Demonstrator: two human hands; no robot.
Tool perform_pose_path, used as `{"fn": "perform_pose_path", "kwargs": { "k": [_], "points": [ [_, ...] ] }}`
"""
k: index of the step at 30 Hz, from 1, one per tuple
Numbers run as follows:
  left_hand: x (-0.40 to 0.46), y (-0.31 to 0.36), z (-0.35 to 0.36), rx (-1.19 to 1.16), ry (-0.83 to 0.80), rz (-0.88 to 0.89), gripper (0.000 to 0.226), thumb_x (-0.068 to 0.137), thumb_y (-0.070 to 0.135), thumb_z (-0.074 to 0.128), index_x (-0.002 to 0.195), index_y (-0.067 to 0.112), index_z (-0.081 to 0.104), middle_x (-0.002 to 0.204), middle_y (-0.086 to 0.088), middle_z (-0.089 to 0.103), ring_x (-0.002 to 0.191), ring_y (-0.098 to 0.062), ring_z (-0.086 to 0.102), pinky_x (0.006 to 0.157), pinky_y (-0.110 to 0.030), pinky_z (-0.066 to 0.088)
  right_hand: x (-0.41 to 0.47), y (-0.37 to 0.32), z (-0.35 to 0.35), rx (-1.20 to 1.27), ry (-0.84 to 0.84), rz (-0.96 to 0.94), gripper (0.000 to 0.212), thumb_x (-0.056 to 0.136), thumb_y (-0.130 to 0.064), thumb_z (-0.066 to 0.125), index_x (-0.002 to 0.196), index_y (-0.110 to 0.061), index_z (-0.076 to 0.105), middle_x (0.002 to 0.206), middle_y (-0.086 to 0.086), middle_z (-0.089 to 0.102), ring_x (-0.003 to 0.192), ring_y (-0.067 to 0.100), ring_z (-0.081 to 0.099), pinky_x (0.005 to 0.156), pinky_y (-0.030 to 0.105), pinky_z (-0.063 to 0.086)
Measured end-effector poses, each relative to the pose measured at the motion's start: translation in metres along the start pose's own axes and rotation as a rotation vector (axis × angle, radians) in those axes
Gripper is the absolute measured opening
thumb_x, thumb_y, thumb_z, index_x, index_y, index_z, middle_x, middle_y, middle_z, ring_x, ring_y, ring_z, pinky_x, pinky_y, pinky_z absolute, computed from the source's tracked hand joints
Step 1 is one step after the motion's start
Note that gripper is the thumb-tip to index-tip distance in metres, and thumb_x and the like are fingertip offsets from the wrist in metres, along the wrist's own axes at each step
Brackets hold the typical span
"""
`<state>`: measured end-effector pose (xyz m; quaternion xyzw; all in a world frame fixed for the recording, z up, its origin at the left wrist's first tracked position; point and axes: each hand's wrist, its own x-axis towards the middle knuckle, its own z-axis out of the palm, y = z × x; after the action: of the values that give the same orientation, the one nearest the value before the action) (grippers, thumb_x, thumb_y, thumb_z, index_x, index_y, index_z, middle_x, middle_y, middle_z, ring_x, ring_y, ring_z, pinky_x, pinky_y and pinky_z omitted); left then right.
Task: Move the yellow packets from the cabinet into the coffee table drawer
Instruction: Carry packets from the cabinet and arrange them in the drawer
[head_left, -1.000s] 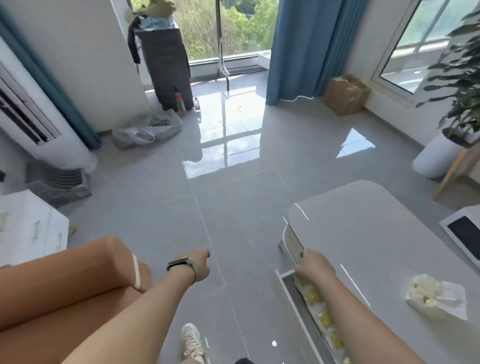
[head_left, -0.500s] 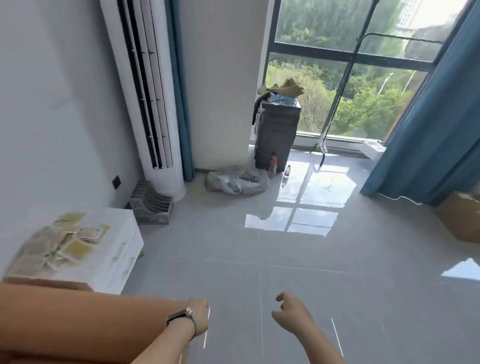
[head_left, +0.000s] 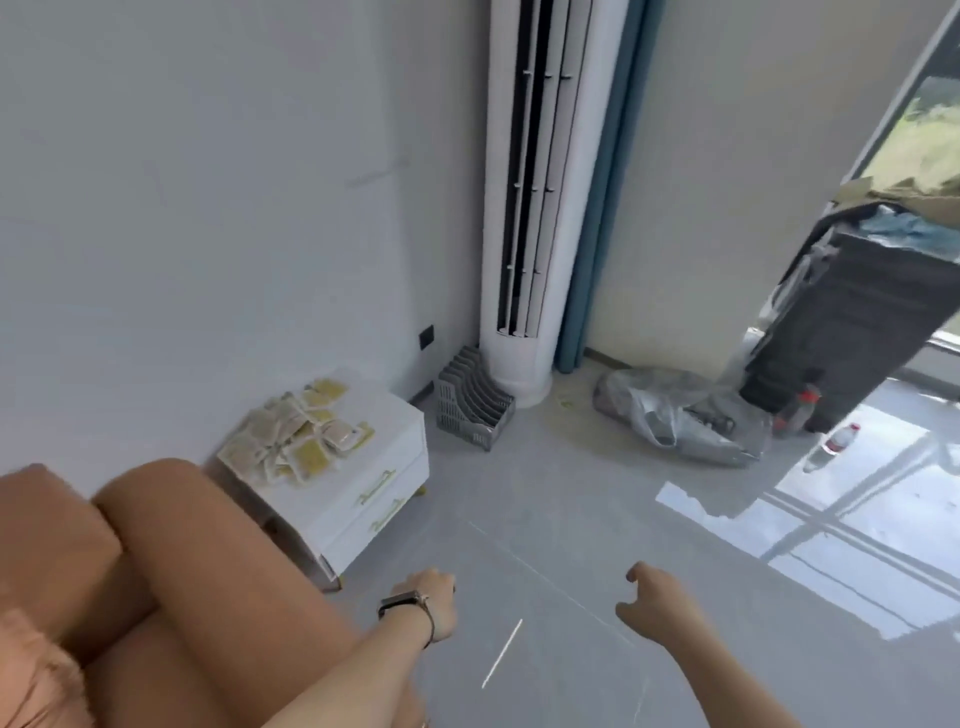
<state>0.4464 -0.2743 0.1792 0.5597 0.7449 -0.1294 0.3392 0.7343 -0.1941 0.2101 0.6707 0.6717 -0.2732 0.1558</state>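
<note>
A heap of yellow packets (head_left: 297, 440) lies on top of a low white cabinet (head_left: 363, 499) with two gold-handled drawers, against the left wall. My left hand (head_left: 435, 597), with a watch on its wrist, hangs over the floor to the right of the cabinet, fingers curled with nothing in them. My right hand (head_left: 655, 603) floats further right over the grey floor, fingers loosely bent and apart, holding nothing. The coffee table and its drawer are out of view.
An orange sofa arm (head_left: 156, 561) fills the lower left beside the cabinet. A tall white air conditioner (head_left: 530, 208) stands in the corner with a grey file rack (head_left: 474, 410) at its foot. A plastic bag (head_left: 670, 415), bottles (head_left: 797, 410) and a dark bin (head_left: 852, 332) sit by the window.
The view has swung left from the coffee table drawer to the cabinet. My right hand left the drawer, where it had put packets, and now hangs empty over the floor.
</note>
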Motion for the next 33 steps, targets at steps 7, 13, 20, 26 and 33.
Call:
{"fn": "perform_pose_path", "kwargs": {
  "k": [7, 13, 20, 26, 33],
  "points": [
    [0.047, -0.063, -0.064, -0.213, 0.055, -0.227, 0.046, 0.091, 0.023, 0.047, 0.138, 0.021, 0.043, 0.139, -0.005, 0.044, 0.121, -0.025, 0.051, 0.097, -0.036, 0.046, 0.122, -0.126, -0.069, -0.218, -0.035, -0.270, 0.056, 0.089, -0.033, 0.055, 0.142, -0.019, 0.040, 0.133, 0.004, 0.051, 0.122, 0.022, 0.051, 0.089, 0.029, 0.047],
    [0.098, -0.128, -0.093, -0.325, 0.008, -0.388, 0.046, 0.091, 0.022, 0.042, 0.138, 0.019, 0.042, 0.133, -0.006, 0.045, 0.113, -0.025, 0.054, 0.084, -0.032, 0.048, 0.197, -0.247, -0.076, -0.223, -0.130, -0.423, 0.054, 0.091, -0.033, 0.053, 0.142, -0.021, 0.040, 0.135, 0.002, 0.051, 0.121, 0.021, 0.052, 0.087, 0.032, 0.050],
    [0.158, -0.190, -0.148, -0.508, 0.019, -0.484, 0.047, 0.095, 0.024, 0.043, 0.141, 0.020, 0.039, 0.138, -0.007, 0.044, 0.115, -0.024, 0.056, 0.083, -0.029, 0.046, 0.276, -0.323, -0.089, -0.255, -0.256, -0.412, 0.055, 0.087, -0.031, 0.055, 0.139, -0.018, 0.044, 0.132, 0.004, 0.054, 0.117, 0.022, 0.054, 0.091, 0.034, 0.051],
    [0.219, -0.234, -0.189, -0.753, 0.053, -0.588, 0.044, 0.097, 0.023, 0.041, 0.141, 0.021, 0.040, 0.140, -0.005, 0.047, 0.116, -0.021, 0.056, 0.088, -0.027, 0.046, 0.351, -0.423, -0.092, -0.332, -0.312, -0.466, 0.052, 0.088, -0.027, 0.054, 0.138, -0.017, 0.044, 0.130, 0.005, 0.057, 0.113, 0.021, 0.056, 0.087, 0.028, 0.048],
    [0.294, -0.293, -0.209, -1.057, 0.135, -0.749, 0.042, 0.094, 0.019, 0.041, 0.135, 0.022, 0.049, 0.131, -0.004, 0.055, 0.107, -0.020, 0.058, 0.090, -0.030, 0.049, 0.431, -0.540, -0.058, -0.473, -0.408, -0.623, 0.045, 0.089, -0.028, 0.052, 0.133, -0.021, 0.048, 0.129, 0.002, 0.056, 0.113, 0.018, 0.055, 0.087, 0.027, 0.045]
  ]
}}
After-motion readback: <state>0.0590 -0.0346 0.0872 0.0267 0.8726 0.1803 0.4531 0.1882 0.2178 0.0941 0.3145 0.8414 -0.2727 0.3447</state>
